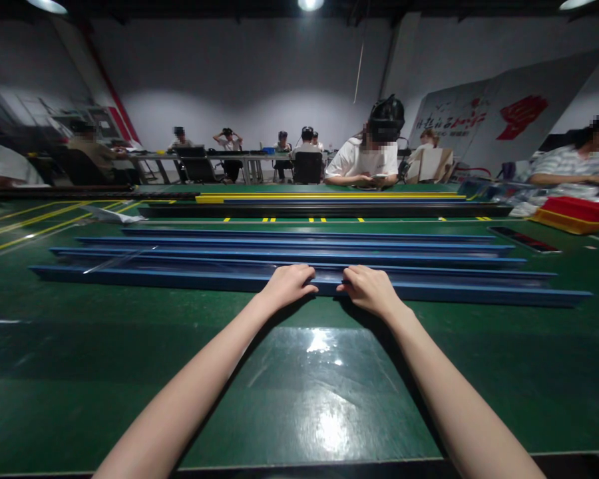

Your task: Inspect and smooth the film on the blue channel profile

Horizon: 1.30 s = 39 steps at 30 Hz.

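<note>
Both hands rest at the middle of the nearest long blue channel strip (154, 275), which lies crosswise on the green tabletop (104, 379). My left hand (290, 284) curls its fingers over the strip, thumb at the near wall. A short gap to the right, my right hand (368, 286) grips the same strip in a like way. Clear plastic film (122, 259) lies over the strips' left part. Behind the held strip, another blue channel strip (429, 258) and more of the same lie roughly parallel.
Farther back lie a black strip (329, 210) and a yellow strip (259, 198). At right are a phone (524, 239) and a red bin (586, 211) on a yellow one. A person (364, 159) stands across the table; several others sit behind.
</note>
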Motion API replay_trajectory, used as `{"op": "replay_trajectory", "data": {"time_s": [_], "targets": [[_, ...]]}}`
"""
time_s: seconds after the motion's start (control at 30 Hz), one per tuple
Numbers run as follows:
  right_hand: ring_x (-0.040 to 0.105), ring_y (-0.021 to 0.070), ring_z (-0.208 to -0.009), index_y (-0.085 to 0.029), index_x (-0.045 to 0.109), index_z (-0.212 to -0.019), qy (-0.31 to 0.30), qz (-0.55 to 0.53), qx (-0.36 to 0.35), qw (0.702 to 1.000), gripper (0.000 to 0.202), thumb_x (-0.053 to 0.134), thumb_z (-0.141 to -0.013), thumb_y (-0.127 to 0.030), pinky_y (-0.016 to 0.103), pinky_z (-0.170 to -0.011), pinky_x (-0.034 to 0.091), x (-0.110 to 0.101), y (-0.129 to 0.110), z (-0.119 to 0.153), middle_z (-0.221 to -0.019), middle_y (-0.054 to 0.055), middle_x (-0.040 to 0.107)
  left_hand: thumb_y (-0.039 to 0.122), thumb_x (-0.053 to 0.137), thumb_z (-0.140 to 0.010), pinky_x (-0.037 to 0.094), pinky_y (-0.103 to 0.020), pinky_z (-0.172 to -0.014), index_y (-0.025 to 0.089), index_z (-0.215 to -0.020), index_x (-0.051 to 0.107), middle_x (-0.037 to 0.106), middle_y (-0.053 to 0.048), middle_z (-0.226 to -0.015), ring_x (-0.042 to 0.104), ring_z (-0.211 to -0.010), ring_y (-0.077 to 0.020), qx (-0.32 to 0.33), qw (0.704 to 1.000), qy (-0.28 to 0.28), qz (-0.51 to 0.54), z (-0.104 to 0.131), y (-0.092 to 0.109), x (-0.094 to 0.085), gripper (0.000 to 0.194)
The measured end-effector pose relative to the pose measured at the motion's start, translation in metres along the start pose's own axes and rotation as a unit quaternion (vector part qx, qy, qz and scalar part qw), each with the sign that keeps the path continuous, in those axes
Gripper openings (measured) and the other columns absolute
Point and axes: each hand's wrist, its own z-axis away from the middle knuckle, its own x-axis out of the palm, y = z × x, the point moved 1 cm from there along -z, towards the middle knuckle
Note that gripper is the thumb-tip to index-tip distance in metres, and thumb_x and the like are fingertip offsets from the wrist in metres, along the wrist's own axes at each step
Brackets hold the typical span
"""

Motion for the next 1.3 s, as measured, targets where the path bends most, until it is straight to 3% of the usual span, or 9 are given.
{"op": "replay_trajectory", "data": {"time_s": [0.47,1.03,1.3], "targets": [[0.057,0.0174,-0.076,-0.019,0.056,-0.075,-0.017,0.012,0.084,0.996,0.021,0.046,-0.08,-0.036,0.026,-0.053,0.023,-0.005,0.031,0.02,-0.083,0.005,0.065,0.038,0.057,-0.078,0.041,-0.024,-0.069,0.021,-0.092,0.057,0.063,-0.002,-0.095,0.058,-0.089,-0.0178,0.004,1.0,-0.003,-0.021,0.0,-0.001,-0.002,0.022],[0.054,0.0165,-0.076,-0.018,0.055,-0.08,0.06,-0.009,0.005,0.998,0.026,0.044,-0.085,-0.041,0.025,-0.06,0.03,0.012,0.011,0.011,-0.081,0.005,0.062,0.04,0.054,-0.081,0.04,-0.024,-0.067,0.019,-0.087,0.058,0.062,-0.001,-0.09,0.057,-0.088,-0.0171,0.02,0.998,0.007,-0.066,0.0,-0.002,0.003,0.022],[0.055,0.0152,-0.074,-0.017,0.056,-0.075,0.046,-0.001,0.001,0.999,0.025,0.045,-0.085,-0.037,0.025,-0.054,0.025,0.009,0.015,0.008,-0.078,0.005,0.062,0.041,0.054,-0.081,0.04,-0.024,-0.069,0.019,-0.087,0.058,0.062,-0.002,-0.091,0.056,-0.09,-0.0172,0.028,0.997,0.01,-0.068,0.0,-0.003,0.003,0.023]]}}
